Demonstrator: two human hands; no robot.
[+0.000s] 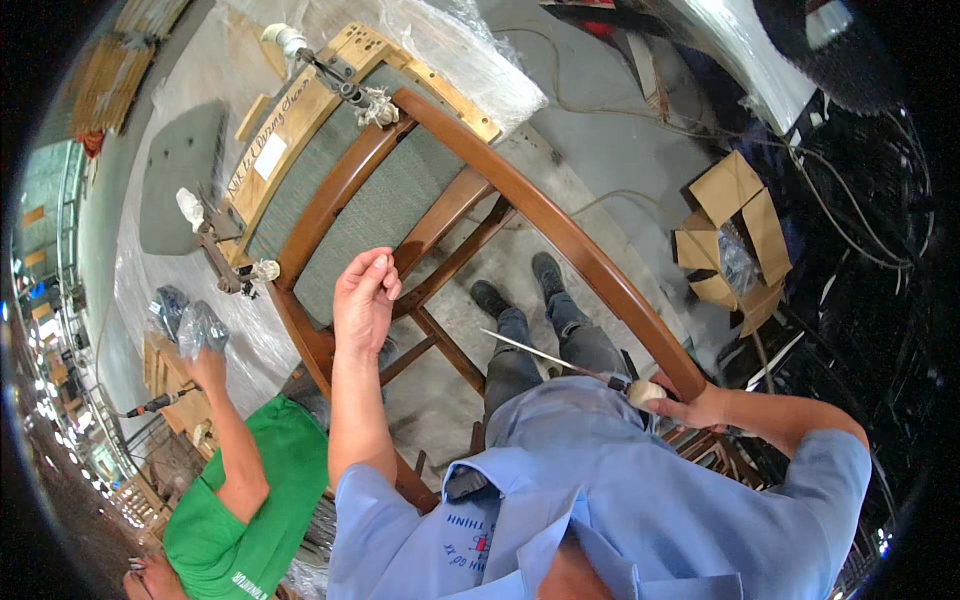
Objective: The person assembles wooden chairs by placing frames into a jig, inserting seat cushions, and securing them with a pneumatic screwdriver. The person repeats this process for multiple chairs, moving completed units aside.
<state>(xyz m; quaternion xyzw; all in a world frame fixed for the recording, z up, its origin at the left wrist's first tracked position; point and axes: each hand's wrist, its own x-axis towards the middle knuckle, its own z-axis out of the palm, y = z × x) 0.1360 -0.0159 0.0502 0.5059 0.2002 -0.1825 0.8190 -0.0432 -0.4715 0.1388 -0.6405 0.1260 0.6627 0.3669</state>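
Observation:
A brown wooden chair frame (580,235) with a grey-green upholstered panel (400,215) lies tilted in front of me. My left hand (365,305) is raised over the frame, thumb and fingertips pinched together; whatever they hold, if anything, is too small to make out. At the right end of the long curved rail, my right hand (690,408) is closed round a long thin metal spike with a pale rounded handle (645,394), like an awl. Its thin shaft points left across my legs. Part of the right hand is hidden behind the rail.
Clamps with white-wrapped ends (345,90) grip a wooden jig board (290,130) and the chair. A green padded panel (180,180) lies at left. A co-worker in a green shirt (255,500) reaches toward plastic bags (203,330). An open cardboard box (735,240) and hoses are at right.

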